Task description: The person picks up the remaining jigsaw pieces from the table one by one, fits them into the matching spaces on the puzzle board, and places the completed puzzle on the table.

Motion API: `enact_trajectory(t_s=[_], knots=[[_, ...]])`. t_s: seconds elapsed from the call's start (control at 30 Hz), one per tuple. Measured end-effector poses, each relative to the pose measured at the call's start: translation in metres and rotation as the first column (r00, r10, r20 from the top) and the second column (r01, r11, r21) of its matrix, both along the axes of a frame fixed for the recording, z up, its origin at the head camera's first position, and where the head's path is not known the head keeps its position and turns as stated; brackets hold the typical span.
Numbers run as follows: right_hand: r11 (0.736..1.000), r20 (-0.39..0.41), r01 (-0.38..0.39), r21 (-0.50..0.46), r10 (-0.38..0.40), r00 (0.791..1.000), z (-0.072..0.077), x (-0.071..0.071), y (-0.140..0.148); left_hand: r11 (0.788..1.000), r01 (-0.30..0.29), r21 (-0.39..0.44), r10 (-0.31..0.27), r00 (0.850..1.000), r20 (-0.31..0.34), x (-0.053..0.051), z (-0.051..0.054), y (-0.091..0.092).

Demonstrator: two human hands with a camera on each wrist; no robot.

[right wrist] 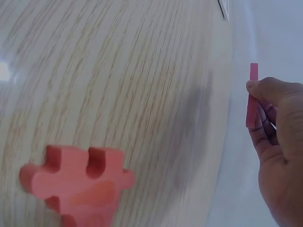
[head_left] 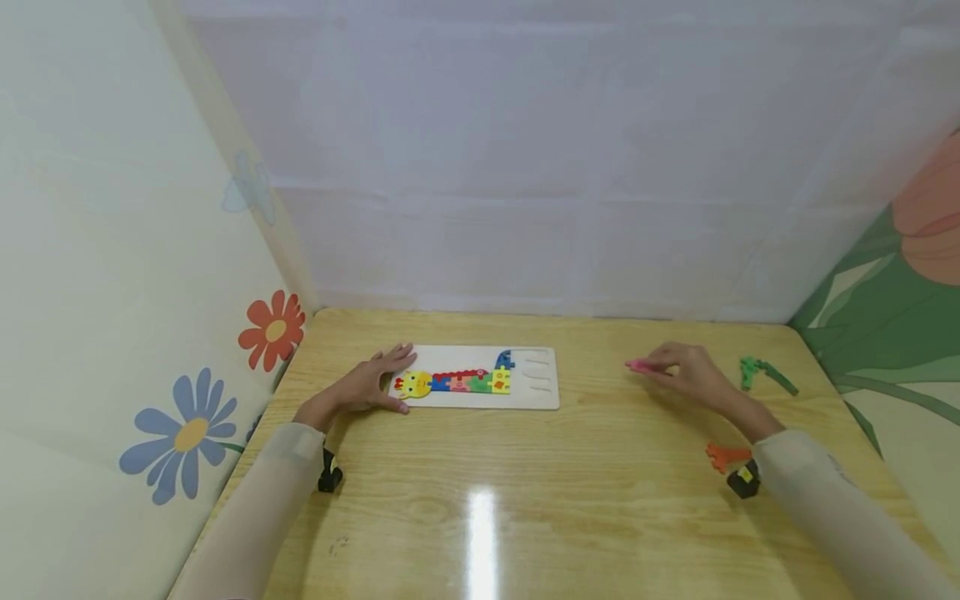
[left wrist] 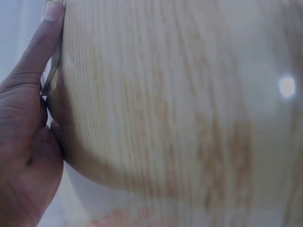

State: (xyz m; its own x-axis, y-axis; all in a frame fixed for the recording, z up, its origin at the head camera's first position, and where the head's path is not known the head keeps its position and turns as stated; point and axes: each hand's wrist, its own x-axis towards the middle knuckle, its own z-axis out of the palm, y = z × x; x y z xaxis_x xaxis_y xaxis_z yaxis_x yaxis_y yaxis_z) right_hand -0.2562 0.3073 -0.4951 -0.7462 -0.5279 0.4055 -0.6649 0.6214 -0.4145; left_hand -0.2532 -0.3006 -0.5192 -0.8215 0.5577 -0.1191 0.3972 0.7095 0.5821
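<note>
A white puzzle board (head_left: pixel 536 402) lies flat on the table, with colourful giraffe pieces (head_left: pixel 459 382) fitted in it and bare leg-shaped recesses at its right end. My left hand (head_left: pixel 372 381) holds the board's left end, fingers at the far edge and thumb along the near edge. In the left wrist view the thumb (left wrist: pixel 40 47) lies against the board's side; the other fingers are mostly hidden. Right of the board, above the table, my right hand (head_left: pixel 686 372) pinches a pink puzzle piece (right wrist: pixel 253 111) between thumb and fingers, seen edge-on in the right wrist view.
Green puzzle pieces (head_left: pixel 748 371) lie on the table to the right of my right hand. An orange puzzle piece (head_left: pixel 726 457) rests nearer, beside my right wrist. A pale wall (head_left: pixel 480 242) stands behind the table's far edge, with flower-printed walls at both sides.
</note>
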Motion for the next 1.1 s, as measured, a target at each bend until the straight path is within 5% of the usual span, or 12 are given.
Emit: enact_trajectory(t_s=[0.53, 1.1], knots=[[0.995, -0.054, -0.095, -0.014, 0.094, 0.994, 0.002, -0.003, -0.023, 1.000, -0.013, 0.016, 0.013, 1.000, 0.013, 0.000, 0.000, 0.001], [0.994, 0.015, -0.107, -0.016, 0.107, 0.994, -0.004, -0.004, -0.046, 1.000, -0.015, 0.014, 0.015, 1.000, -0.007, 0.001, -0.001, 0.001]])
